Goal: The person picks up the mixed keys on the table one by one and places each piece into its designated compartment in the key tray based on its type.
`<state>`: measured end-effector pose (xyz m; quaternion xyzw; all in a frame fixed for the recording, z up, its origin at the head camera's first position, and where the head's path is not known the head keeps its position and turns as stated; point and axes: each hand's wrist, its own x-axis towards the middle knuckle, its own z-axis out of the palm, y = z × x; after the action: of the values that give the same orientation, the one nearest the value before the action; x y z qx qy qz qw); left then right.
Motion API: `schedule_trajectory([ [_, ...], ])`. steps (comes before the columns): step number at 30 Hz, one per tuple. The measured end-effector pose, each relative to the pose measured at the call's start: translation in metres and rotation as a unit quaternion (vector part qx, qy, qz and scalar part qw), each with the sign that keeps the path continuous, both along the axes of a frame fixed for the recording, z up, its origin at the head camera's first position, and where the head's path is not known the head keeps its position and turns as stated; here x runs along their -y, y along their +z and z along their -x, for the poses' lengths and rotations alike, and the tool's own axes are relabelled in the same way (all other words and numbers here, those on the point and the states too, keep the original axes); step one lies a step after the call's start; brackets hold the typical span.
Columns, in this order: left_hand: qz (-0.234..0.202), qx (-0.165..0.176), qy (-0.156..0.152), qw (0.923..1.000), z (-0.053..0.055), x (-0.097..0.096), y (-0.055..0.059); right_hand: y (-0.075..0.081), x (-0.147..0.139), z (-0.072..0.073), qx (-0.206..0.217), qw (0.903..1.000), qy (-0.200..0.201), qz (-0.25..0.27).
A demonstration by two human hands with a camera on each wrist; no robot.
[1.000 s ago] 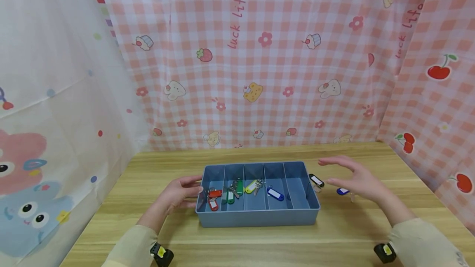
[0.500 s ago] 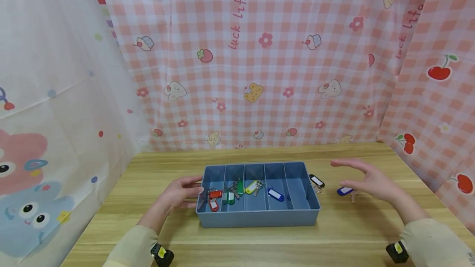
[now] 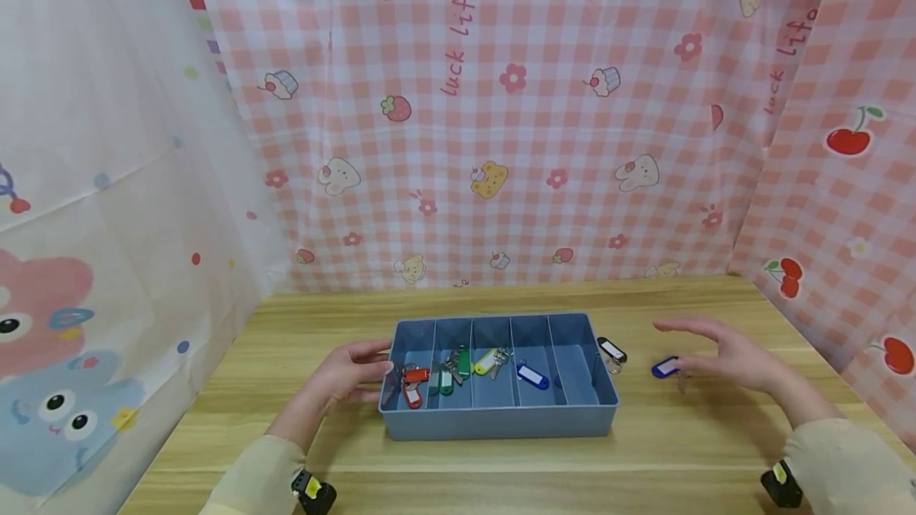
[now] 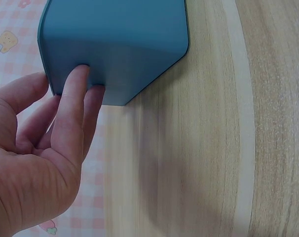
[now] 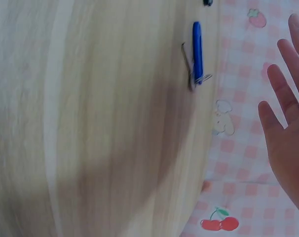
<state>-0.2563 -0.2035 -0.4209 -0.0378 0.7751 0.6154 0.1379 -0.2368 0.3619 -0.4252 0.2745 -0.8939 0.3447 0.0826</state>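
My left hand [image 3: 351,376] holds the left end of a blue-grey compartment tray [image 3: 497,423]. In the left wrist view its fingertips [image 4: 78,74] rest against the tray's outer wall, with the thumb at the rim. Inside lie red key tags [image 3: 413,396], green key tags [image 3: 447,381] with keys, a yellow key tag [image 3: 487,362] and a blue key tag [image 3: 533,375]. My right hand [image 3: 737,356] hovers with spread fingers and holds nothing. Just below its thumb, another blue key tag [image 3: 665,367] with a key lies on the table.
A black key tag [image 3: 611,350] with a ring lies against the tray's right side. The wooden table [image 3: 458,471] meets a pink checked cloth [image 3: 515,125] behind. White patterned cloth [image 3: 129,181] hangs at the left.
My right hand has moved to the right, away from the tray, uncovering more of the loose blue key tag. The left hand and the tray stay in place.
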Motion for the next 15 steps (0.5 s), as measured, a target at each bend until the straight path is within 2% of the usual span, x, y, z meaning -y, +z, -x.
schedule_trajectory([
  [6,0.005,0.001,0.002,1.0000,0.000,0.000,0.000,-0.010,-0.012,0.006,-0.014,0.9995,0.001,-0.030],
  [10,0.005,0.001,0.001,1.0000,0.001,-0.001,0.000,-0.015,-0.016,0.010,-0.033,0.9987,0.029,-0.028],
  [15,0.001,0.001,0.001,1.0000,0.000,-0.001,0.001,-0.019,-0.020,0.014,-0.034,0.9975,0.059,-0.018],
])
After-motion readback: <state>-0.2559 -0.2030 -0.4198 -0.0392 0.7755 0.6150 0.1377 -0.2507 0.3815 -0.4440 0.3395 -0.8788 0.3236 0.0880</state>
